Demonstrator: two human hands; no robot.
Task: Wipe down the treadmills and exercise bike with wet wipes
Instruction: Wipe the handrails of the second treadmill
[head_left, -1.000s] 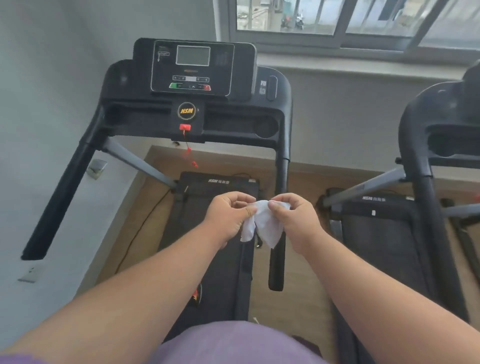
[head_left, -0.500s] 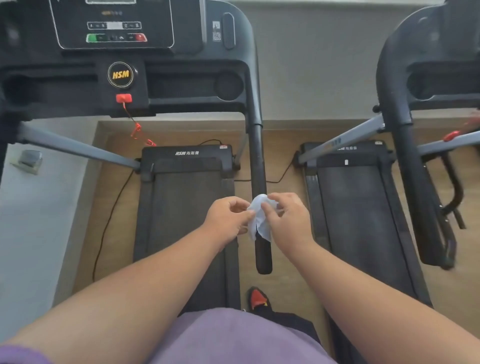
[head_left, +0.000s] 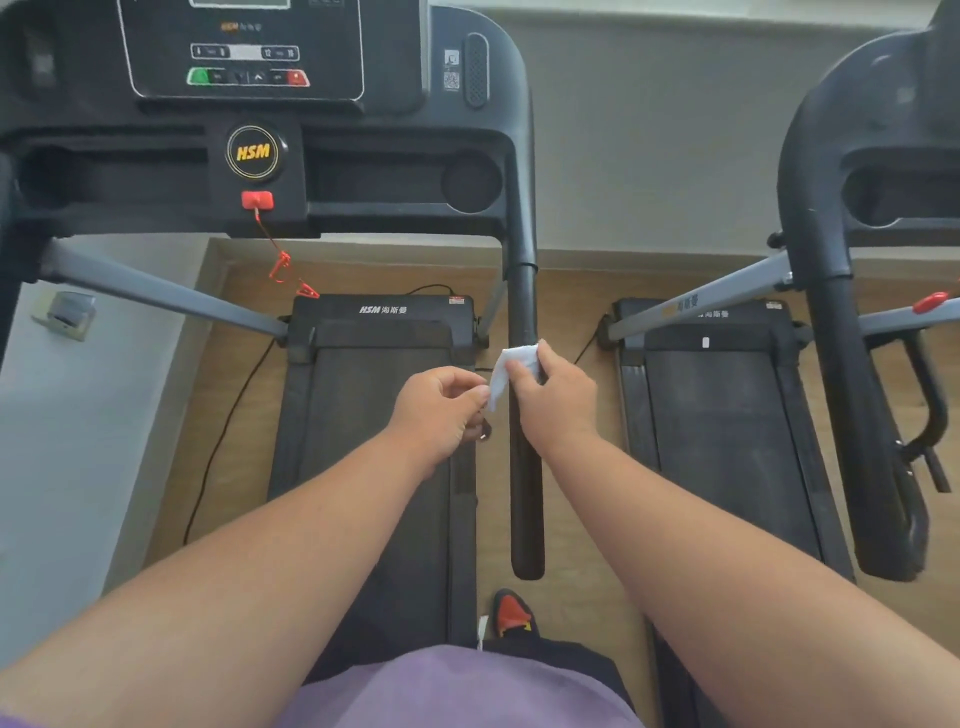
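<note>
The wet wipe (head_left: 511, 371), white and crumpled, is seen near the middle of the view, held between the two hands and lying against the right handrail (head_left: 524, 457) of the left treadmill (head_left: 363, 395). At the far left, a grey wall socket (head_left: 65, 314) is fixed low on the wall, and a black cable (head_left: 228, 431) runs across the wooden floor (head_left: 582, 587) beside the treadmill's belt. Above the belt, the console (head_left: 244, 52) is seen with a green and a red button, and a red safety key (head_left: 257, 200) with its cord is plugged in under the round logo. The left hand (head_left: 441, 410) is curled, and the lower corner of the wipe is pinched at its fingertips. Just to the right, the right hand (head_left: 556, 400) is wrapped over the handrail, and the upper part of the wipe is gripped under its thumb and fingers against the rail. Below the hands, a red and black shoe (head_left: 511, 613) is placed on the floor beside the belt, and a purple shirt (head_left: 457, 691) fills the lower edge. Further right, a second treadmill (head_left: 727, 415) stands parallel to the first, well apart from both hands.
</note>
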